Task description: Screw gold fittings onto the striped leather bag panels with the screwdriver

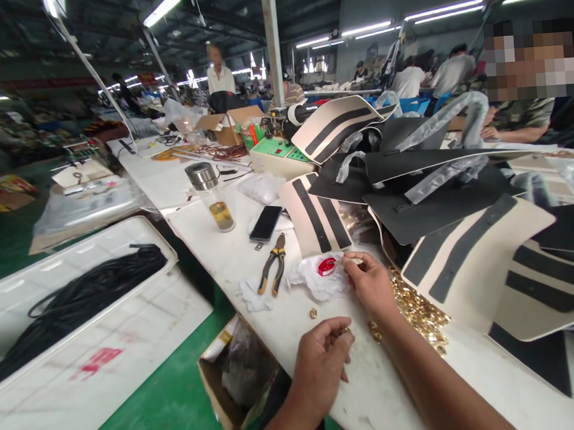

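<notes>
Left hand (pixel 321 363) curled, fingers together pinching a small gold fitting (pixel 347 331) above the white counter (pixel 221 259). Right hand (pixel 370 281) fingers clamped on another small gold piece (pixel 355 260) beside the red-stained white rag (pixel 321 275). Pile of gold fittings (pixel 418 307) just right of that wrist. Pliers (pixel 273 263), phone (pixel 266 223) and jar (pixel 213 195) farther back.

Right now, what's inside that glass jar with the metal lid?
The glass jar holds a little amber liquid at the bottom; above that it looks empty. What sits under the metal lid is hidden.
</notes>
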Demonstrator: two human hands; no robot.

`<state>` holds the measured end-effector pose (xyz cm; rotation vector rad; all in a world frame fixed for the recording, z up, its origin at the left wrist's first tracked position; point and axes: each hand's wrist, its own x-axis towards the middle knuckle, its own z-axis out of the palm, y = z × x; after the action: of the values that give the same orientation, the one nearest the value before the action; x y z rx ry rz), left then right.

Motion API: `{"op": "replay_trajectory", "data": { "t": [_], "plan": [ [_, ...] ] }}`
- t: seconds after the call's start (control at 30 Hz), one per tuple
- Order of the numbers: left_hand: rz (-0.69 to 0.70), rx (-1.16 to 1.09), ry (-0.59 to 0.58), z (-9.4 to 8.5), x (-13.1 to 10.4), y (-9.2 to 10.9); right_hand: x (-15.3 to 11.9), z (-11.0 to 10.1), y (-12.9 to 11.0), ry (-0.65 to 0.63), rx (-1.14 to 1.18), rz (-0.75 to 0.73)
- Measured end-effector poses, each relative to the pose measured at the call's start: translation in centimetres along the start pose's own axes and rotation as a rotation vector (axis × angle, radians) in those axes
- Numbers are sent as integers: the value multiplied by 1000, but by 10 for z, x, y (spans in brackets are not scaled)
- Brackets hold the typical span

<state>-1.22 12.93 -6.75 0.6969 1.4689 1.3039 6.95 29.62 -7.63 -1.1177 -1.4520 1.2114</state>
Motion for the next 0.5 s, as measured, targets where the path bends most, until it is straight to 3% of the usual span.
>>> {"op": "replay_trajectory", "data": {
  "t": [0.27,0.5],
  "plan": [
    [-22,-219,5,-1,-3,2,-4,-1,0,20,-24,-19],
    [-25,-226,43,-1,-1,2,-7,-3,2,41,-96,-50]
  ]
}}
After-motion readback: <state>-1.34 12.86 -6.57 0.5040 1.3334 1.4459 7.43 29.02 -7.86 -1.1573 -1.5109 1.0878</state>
